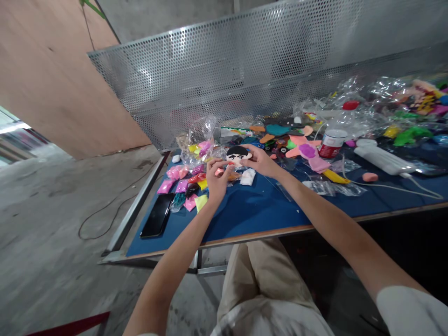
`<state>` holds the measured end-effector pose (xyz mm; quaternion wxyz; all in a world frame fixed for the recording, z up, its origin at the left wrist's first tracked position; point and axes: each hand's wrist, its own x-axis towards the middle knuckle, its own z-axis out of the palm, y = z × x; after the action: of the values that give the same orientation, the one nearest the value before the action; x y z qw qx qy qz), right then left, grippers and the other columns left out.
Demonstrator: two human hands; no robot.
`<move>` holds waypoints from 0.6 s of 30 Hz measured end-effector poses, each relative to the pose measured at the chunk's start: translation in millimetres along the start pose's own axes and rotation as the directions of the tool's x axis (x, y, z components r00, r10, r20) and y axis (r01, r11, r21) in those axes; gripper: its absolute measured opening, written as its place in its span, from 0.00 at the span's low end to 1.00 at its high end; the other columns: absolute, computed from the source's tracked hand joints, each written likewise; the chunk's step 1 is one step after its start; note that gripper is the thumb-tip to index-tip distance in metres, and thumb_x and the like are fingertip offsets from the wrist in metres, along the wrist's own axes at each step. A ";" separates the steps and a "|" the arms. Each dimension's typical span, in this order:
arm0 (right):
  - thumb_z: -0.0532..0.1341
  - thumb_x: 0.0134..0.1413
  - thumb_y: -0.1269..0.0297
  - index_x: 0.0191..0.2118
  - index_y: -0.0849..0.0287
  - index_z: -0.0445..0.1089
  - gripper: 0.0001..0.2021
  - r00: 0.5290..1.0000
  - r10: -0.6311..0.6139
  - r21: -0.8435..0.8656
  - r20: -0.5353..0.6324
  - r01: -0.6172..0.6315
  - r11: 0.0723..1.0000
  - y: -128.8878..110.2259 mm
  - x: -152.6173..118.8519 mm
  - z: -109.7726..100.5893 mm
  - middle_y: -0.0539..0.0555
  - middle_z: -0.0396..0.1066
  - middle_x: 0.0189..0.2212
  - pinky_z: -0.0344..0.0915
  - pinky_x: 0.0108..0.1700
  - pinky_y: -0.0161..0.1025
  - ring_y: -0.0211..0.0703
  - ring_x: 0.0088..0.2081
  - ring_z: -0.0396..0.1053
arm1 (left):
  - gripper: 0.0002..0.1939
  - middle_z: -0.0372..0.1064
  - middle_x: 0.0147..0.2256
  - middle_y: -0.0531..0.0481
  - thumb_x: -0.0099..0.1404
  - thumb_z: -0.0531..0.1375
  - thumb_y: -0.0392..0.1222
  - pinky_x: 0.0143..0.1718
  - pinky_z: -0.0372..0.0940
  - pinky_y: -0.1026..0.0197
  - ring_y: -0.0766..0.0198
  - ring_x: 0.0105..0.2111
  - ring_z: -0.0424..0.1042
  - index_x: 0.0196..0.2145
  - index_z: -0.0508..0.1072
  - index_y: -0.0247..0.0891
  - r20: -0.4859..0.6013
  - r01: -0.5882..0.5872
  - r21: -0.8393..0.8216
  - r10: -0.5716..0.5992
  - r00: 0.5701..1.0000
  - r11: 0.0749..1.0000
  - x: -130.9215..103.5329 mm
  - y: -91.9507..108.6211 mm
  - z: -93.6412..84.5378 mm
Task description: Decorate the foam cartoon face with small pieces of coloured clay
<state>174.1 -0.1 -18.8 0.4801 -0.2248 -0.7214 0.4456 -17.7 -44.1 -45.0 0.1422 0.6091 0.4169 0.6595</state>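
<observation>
A flat clay cartoon face point(238, 157) with black hair, thick brows and a small red mouth is held up over the blue table. My right hand point(263, 161) grips its right edge, fingers behind and thumb at the front. At its lower left, by the red mouth, my left hand point(217, 179) has its fingers closed against the edge. Something pinkish-red shows by the left fingers, too small to make out. Just below the face lies a white clay packet point(248, 177). Left of my left hand are several colored clay packets point(182, 185).
A black phone point(157, 215) lies near the table's point(259, 210) left edge. To the right are a red-labelled bottle point(332, 143), a pink clay shape point(314, 157), a white power bank point(383, 158) with a cable, and crumpled plastic. A perforated metal panel point(224, 79) stands behind.
</observation>
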 end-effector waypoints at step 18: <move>0.71 0.54 0.49 0.61 0.56 0.68 0.32 1.000 0.000 -0.009 -0.003 0.000 1.000 -0.5 -1.6 0.1 0.59 0.77 0.56 0.74 0.59 0.52 0.55 0.56 0.76 | 0.24 0.72 0.46 0.46 0.57 0.74 0.59 0.33 0.69 0.64 0.65 0.37 0.72 0.43 0.76 0.43 0.024 0.076 -0.158 -0.073 0.997 0.985 -0.1 -1.0 1.6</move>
<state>174.8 -1.6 -19.1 0.4801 -0.2274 -0.7228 0.4421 -16.5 -42.9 -45.9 0.2184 0.5856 0.3845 0.6793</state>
